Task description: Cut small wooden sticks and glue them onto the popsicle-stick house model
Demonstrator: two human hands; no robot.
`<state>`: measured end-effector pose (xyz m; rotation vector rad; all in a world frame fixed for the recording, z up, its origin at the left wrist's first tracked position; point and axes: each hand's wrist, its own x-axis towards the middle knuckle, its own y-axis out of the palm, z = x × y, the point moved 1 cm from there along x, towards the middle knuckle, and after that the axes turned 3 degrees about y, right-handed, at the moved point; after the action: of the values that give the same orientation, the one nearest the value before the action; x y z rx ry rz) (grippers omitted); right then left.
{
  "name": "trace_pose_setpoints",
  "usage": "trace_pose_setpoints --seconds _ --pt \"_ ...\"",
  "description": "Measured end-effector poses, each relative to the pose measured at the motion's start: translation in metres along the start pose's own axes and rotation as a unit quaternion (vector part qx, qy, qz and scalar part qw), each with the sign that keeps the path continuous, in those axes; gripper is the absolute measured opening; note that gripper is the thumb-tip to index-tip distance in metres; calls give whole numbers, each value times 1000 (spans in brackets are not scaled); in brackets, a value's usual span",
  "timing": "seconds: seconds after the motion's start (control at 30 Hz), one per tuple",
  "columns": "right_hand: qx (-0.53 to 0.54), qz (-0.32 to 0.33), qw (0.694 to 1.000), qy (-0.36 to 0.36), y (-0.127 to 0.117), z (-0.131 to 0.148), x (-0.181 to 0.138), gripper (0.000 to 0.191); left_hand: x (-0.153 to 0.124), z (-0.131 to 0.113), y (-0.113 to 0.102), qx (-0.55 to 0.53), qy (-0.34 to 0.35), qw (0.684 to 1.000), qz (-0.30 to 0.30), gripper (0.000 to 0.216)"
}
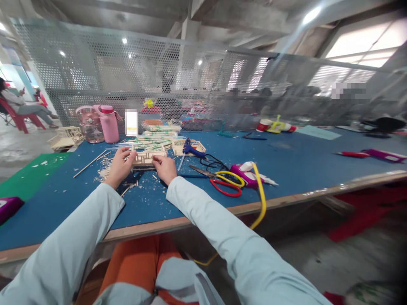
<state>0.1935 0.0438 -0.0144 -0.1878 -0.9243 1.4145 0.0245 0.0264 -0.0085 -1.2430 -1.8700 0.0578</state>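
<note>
Both my hands hold a small frame built of thin wooden sticks (144,158) just above the blue table (286,165). My left hand (120,167) grips its left end with the fingers curled round it. My right hand (164,168) pinches its right end from below. Wood chips and short offcuts (104,171) lie scattered on the table under and around the hands. Behind the frame lies a heap of loose sticks (155,142) and another stick frame (186,146).
Scissors with red and yellow handles (224,181), a blue glue gun (190,149), a purple-and-white tool (248,173) with a yellow cable, a pink bottle (109,123) and a clear jug (89,123) lie around. A mesh fence stands behind; a person sits far left.
</note>
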Motion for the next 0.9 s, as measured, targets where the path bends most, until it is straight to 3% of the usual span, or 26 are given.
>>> trace_pose_setpoints --seconds 0.33,0.5,0.53,0.6,0.73,0.8,0.9 --pt "-9 4 1000 -4 0 0 0 21 1 1 3 2 11 1000 -2 35" --pt "11 -6 1000 -2 -1 0 0 22 -6 -21 -9 32 45 980 -191 31" --pt "20 -14 1000 -3 -3 1 -1 22 -9 -28 -10 35 64 976 -204 27" --pt "39 -27 999 -10 -8 5 -4 22 -15 -43 -8 9 101 983 -153 22" --pt "85 -21 995 -37 -22 15 -18 41 -25 -58 9 -99 99 990 26 29" --pt "95 -14 994 -53 -27 18 -25 54 -27 -59 17 -142 71 986 60 30" --pt "98 -14 993 -62 -31 20 -31 59 -29 -57 23 -190 15 979 73 29"
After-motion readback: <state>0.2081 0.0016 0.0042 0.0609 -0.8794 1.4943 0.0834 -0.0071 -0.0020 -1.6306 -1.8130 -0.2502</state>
